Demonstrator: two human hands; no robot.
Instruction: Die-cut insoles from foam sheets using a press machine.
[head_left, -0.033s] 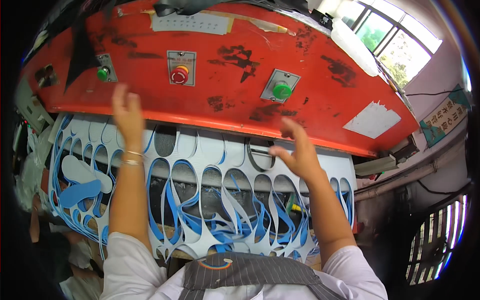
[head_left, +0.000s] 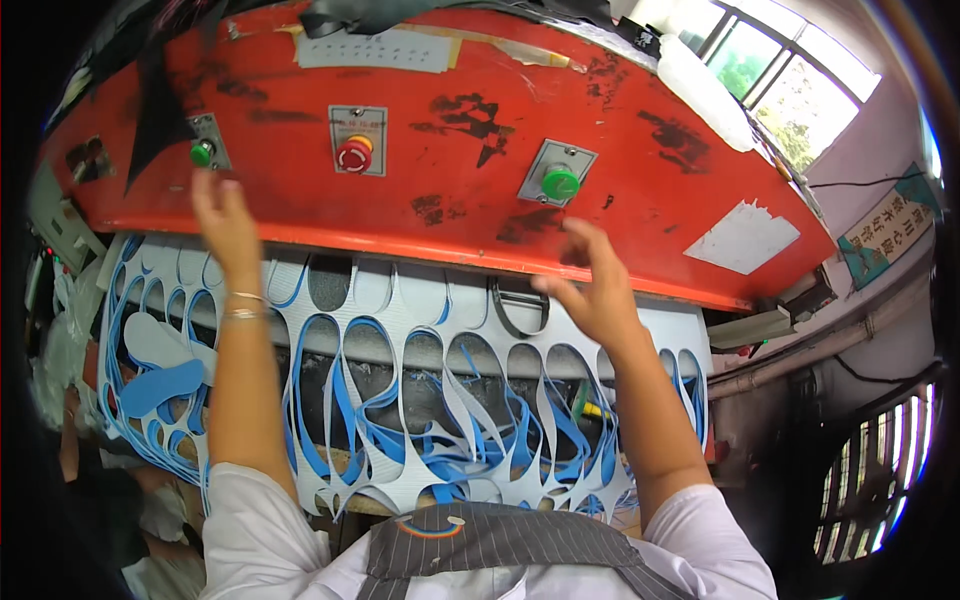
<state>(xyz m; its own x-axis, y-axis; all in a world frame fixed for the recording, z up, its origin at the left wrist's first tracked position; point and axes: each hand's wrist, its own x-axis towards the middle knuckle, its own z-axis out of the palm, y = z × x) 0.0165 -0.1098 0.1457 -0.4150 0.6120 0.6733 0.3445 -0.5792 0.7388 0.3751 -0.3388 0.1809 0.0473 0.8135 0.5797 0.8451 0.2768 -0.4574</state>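
Observation:
My left hand [head_left: 230, 235] is raised in front of a red machine panel [head_left: 470, 215], its fingers stretched and empty. Its fingertips are just below the left green push button [head_left: 202, 152]; I cannot tell whether they touch it. My right hand [head_left: 598, 290] is open too, thumb and fingers apart, below the right green push button [head_left: 561, 182]. Beside its thumb, a dark oval cutting die [head_left: 520, 318] lies on a white sheet [head_left: 465, 318] with blue layers, partly under the panel's lower edge. Rows of sole-shaped holes run through the sheet.
A red stop button [head_left: 354, 153] sits between the green ones. White cut soles [head_left: 155, 338] and a blue one [head_left: 162, 388] lie on the sheet at left. Cut sheet strips hang toward me. A pipe [head_left: 830, 345] runs along the right wall. Another person's arm [head_left: 70, 435] shows at far left.
My left hand has shifted left, closer to the left green button. My right hand has moved up slightly; both remain open.

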